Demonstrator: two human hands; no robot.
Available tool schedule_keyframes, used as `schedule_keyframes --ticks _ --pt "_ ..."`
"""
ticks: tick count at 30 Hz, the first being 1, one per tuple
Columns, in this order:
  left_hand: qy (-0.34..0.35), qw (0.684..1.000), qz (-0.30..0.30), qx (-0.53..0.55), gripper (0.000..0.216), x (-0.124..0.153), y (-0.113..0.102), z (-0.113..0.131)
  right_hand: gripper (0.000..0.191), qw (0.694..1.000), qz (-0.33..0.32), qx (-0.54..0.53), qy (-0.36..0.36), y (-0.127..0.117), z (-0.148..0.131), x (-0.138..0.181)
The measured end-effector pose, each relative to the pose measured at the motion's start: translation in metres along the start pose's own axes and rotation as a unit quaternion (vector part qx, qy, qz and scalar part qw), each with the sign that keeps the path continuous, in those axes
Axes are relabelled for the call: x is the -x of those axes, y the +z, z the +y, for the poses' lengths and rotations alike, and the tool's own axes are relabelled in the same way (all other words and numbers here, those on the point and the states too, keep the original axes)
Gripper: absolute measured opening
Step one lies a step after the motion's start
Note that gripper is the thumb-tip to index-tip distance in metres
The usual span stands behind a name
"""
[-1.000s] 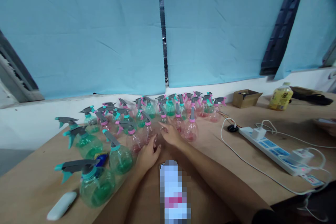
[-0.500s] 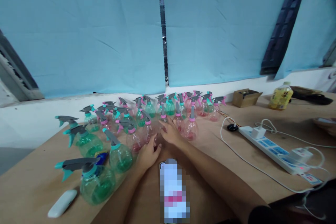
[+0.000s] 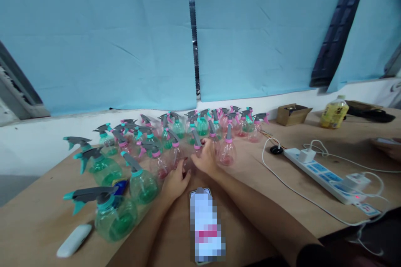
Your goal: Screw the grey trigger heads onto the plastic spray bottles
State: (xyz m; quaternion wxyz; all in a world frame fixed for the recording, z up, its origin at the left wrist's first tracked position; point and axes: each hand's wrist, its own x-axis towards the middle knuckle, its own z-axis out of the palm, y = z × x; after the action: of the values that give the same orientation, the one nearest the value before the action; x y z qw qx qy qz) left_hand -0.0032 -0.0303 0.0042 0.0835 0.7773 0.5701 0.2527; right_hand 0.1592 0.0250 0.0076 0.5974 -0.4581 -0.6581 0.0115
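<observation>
My right hand (image 3: 206,159) is curled around a clear pink spray bottle (image 3: 196,149) with a grey spray head, and its palm and fingers hide part of the bottle. Just to the left, my left hand (image 3: 177,180) rests low by the table, thumb and fingers apart, close to another pink spray bottle (image 3: 176,153). Whether its fingertips touch that bottle I cannot tell. A further pink spray bottle (image 3: 227,153) stands upright right of my right hand. Between my forearms lies a phone (image 3: 205,225) with a blurred screen.
Several green and pink spray bottles stand behind and left, including a large green one (image 3: 115,217) near a white oblong case (image 3: 74,240). On the right are a power strip (image 3: 322,177) with cables, a cardboard box (image 3: 293,115) and a yellow drink bottle (image 3: 334,112). Another person's hand shows at the right edge.
My right hand has closed around the pink spray bottle, which now sits slightly nearer to me. My left hand has hardly moved. The view has shifted a little.
</observation>
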Motion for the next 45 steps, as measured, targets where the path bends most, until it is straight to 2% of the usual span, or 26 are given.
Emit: schedule_keyframes --ticks 5,11,15,19,24,29,32,36,41,45 --pt "-0.009 1.000 -0.005 0.005 0.049 0.000 -0.001 0.001 0.058 0.997 0.028 -0.061 0.040 -0.008 -0.010 -0.008" --pt "-0.003 1.000 -0.006 0.016 0.051 0.000 -0.001 0.000 0.029 0.986 -0.057 -0.143 0.070 -0.006 -0.009 -0.019" --pt "0.008 1.000 -0.001 0.015 0.050 0.000 0.001 -0.003 0.038 0.973 -0.085 -0.208 0.049 -0.010 -0.006 -0.023" --pt "0.001 1.000 -0.002 -0.004 0.049 -0.001 0.001 -0.004 0.039 0.942 -0.165 -0.291 0.031 -0.019 -0.012 -0.024" --pt "-0.009 0.999 -0.021 -0.031 0.042 -0.003 0.002 -0.005 0.026 0.914 -0.206 -0.346 0.059 -0.024 -0.025 -0.020" --pt "0.004 0.999 -0.037 -0.015 0.030 -0.005 0.002 -0.005 0.029 0.852 -0.264 -0.444 0.085 -0.024 -0.030 -0.021" --pt "0.001 1.000 -0.029 -0.001 0.030 -0.004 0.002 -0.004 0.024 0.837 -0.267 -0.463 0.117 -0.025 -0.028 -0.022" --pt "-0.019 0.998 -0.052 -0.008 0.031 -0.004 0.002 -0.004 0.015 0.823 -0.260 -0.480 0.160 -0.027 -0.025 -0.023" --pt "-0.006 0.999 -0.045 -0.023 0.031 -0.004 0.003 -0.006 0.025 0.816 -0.279 -0.486 0.142 -0.031 -0.030 -0.025" --pt "-0.007 0.998 -0.047 -0.037 0.032 -0.004 0.003 -0.006 0.031 0.823 -0.267 -0.480 0.148 -0.029 -0.029 -0.024"
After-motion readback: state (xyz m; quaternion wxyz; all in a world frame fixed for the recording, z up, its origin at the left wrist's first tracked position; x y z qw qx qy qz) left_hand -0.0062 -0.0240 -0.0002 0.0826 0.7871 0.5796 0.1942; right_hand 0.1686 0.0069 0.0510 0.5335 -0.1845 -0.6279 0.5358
